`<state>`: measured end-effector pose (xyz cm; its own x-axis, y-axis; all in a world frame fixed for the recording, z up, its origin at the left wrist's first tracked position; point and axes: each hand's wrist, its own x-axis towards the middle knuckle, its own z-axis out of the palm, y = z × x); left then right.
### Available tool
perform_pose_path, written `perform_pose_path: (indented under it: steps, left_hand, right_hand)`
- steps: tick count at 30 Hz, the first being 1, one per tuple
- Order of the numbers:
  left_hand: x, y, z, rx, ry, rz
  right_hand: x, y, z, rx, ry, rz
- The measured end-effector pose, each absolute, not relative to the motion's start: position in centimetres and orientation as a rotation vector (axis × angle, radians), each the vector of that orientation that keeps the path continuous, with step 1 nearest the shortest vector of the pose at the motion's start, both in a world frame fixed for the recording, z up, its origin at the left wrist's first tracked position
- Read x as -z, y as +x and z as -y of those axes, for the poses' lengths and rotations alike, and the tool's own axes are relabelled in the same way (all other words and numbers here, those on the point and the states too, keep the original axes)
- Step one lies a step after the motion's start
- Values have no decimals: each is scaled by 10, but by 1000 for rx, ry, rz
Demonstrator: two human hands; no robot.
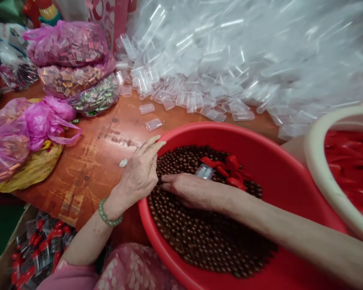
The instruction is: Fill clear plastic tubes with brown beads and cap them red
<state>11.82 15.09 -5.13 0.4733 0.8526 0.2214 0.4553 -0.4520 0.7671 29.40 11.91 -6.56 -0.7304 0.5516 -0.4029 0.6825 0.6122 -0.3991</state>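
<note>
My left hand [140,171], with a green bead bracelet [104,215] on its wrist, is at the left rim of a red basin [278,161]. Its upper fingers stretch out over the rim; the lower part of the grip is partly hidden. Inside the basin my right hand [187,187] reaches across many shiny brown balls [196,237]. Its fingers are bent together near the left hand's fingers, and what they hold, if anything, cannot be made out. Just behind it lie a clear plastic container [205,172] and several red caps [236,173], on top of the balls.
A large heap of clear plastic containers [199,80] covers the table's back. Pink bags [72,44] of small wrapped pieces stand at the left. A pale tub [317,149] of red pieces is at the right. Red-capped containers [42,245] fill a box at lower left.
</note>
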Motion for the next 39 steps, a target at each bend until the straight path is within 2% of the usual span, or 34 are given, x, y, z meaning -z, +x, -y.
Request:
perform_pose_path:
  steps: [6, 10, 14, 18, 21, 24, 36, 39]
  left_hand:
    - [51, 122, -153, -839, 2158, -1093]
    - [43, 118, -144, -982, 2242, -1167]
    - [25, 107, -119, -945, 2120, -967]
    - [12, 102, -93, -613, 1875, -848]
    - [7, 109, -84, -491, 1789, -821]
    - [7, 118, -81, -490, 1692, -747]
    - [8, 126, -84, -432, 1398, -741]
    - [9, 125, -85, -427, 1389, -730]
  right_hand:
    - [67, 296, -102, 1271, 1008, -2573]
    - [61, 300, -98, 1633, 1143, -2468]
    - [40, 311, -97, 1981, 1304, -2350]
    - [17, 319, -93, 2004, 1384, -2461]
    - [6, 319, -88, 2017, 1312, -2583]
    - [2, 319, -80, 2016, 1284, -2674]
    - [-6, 324, -66, 1731, 1844, -2781]
    - [-7, 321, -65, 1661, 1858, -2839]
